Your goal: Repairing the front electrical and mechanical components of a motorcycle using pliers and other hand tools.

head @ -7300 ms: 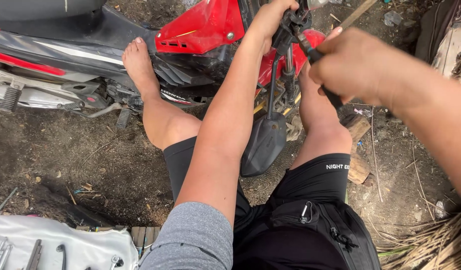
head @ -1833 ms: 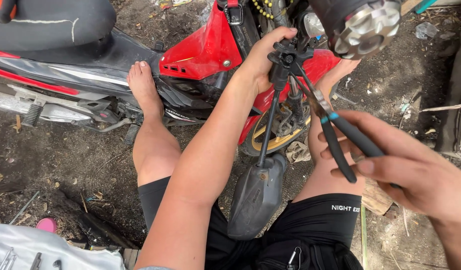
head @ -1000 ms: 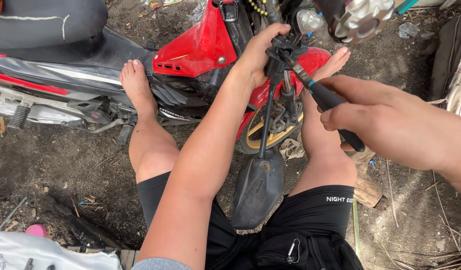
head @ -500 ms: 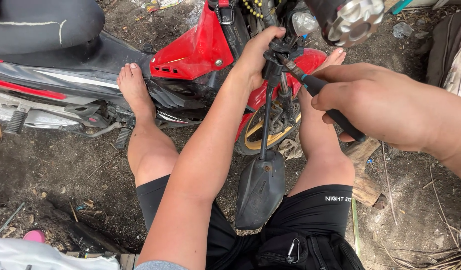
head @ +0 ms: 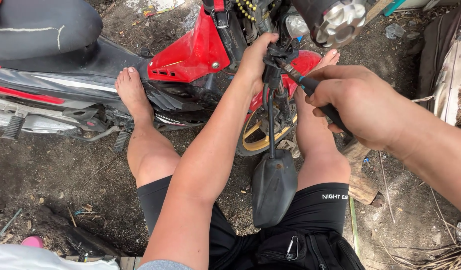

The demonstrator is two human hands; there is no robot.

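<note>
Seen from above, we sit on bare dirt with both legs stretched toward a red motorcycle (head: 190,55) lying across the upper half of the frame. On its lower side panel, left of centre, a small white emblem (head: 163,119) shows as a short pale strip on black plastic; a second white lettered strip (head: 334,197) crosses the hem of the black shorts (head: 310,215) at lower right. Scraps of pale litter (head: 160,5) lie at the top edge, and a small pink object (head: 33,241) sits at lower left.

Our left hand (head: 255,57), top centre, is curled shut around the mirror mount (head: 276,52) on the handlebar. From that mount a thin black stem (head: 271,120) runs straight down the frame to a black rear-view mirror (head: 274,189), whose matte, rounded back faces us and hangs between our thighs, in the lower centre.

Our right hand (head: 358,102), right of centre, is clenched around the dark handle of a tool (head: 303,82); a blue band marks the handle just above the fist, and the metal tip meets the mount beside the left hand. We cannot tell the tool's exact type.

A ribbed silver cylinder (head: 335,20) fills the top right. The gold-rimmed front wheel (head: 263,135) lies behind the stem. Our left foot (head: 133,92) rests against the motorcycle's black bodywork.
</note>
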